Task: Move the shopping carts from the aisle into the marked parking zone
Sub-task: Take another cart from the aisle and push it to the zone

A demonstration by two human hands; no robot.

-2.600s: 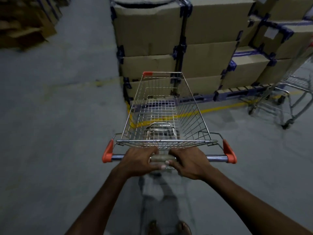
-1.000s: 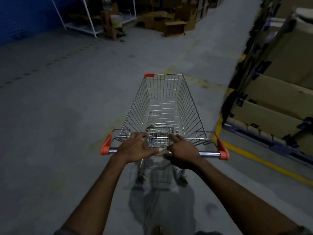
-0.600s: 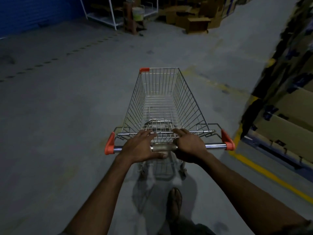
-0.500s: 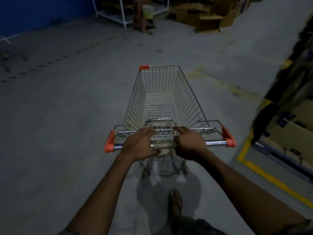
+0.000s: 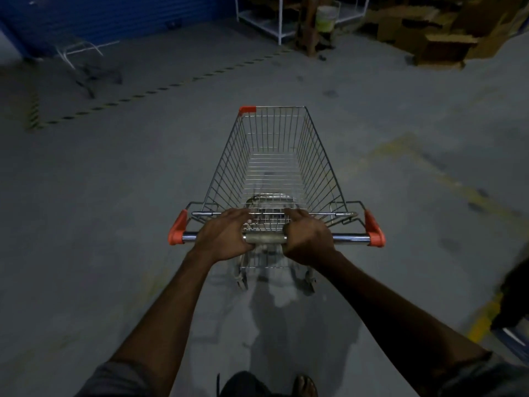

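Note:
An empty wire shopping cart (image 5: 274, 167) with orange corner caps stands straight ahead of me on the grey floor. My left hand (image 5: 224, 237) and my right hand (image 5: 307, 239) both grip its metal handle bar (image 5: 349, 239) near the middle, close together. A black-and-yellow striped floor line (image 5: 160, 88) runs across the far left and turns a corner. Beyond that line, another cart (image 5: 86, 64) stands blurred by the blue wall.
White metal shelving (image 5: 283, 21) and a pale bucket (image 5: 325, 17) stand at the back. Piled cardboard boxes (image 5: 440, 44) fill the back right. A yellow floor line (image 5: 483, 319) and a dark pallet edge (image 5: 515, 296) lie at the right. Worn yellow marks (image 5: 415, 156) cross the floor.
The cart and I have turned left, away from the stacked boxes, and rolled forward. The striped line and the far cart have come into sight. Both hands kept hold of the handle.

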